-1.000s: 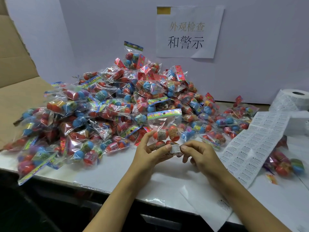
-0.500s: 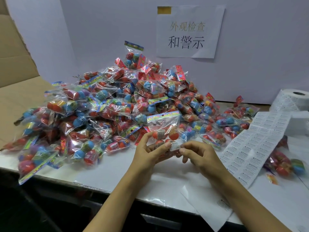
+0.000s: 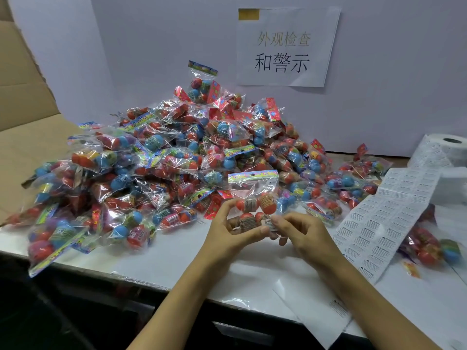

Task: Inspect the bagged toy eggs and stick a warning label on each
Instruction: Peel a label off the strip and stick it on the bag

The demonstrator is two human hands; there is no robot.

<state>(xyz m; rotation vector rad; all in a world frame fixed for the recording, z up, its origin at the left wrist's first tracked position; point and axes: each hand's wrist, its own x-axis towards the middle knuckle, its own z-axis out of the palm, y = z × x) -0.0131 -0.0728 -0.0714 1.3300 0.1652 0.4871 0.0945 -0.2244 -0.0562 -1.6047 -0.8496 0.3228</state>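
A clear bag of red toy eggs (image 3: 254, 198) with a colourful header card stands upright above the white table (image 3: 177, 258). My left hand (image 3: 227, 233) grips its lower part from the left. My right hand (image 3: 303, 233) pinches the bag's lower right, where a small white warning label (image 3: 268, 223) lies on the plastic. A strip of warning labels (image 3: 389, 218) runs from a roll (image 3: 444, 150) at the right.
A big heap of bagged eggs (image 3: 164, 168) fills the table's left and middle. One more bag (image 3: 429, 246) lies at the right beside the strip. Used backing paper (image 3: 316, 306) hangs over the front edge. A cardboard box flap (image 3: 22, 102) stands left; a paper sign (image 3: 285, 46) hangs on the wall.
The bag has risen a little in my hands and now stands more upright. My right fingers have slid onto the label at its lower right.
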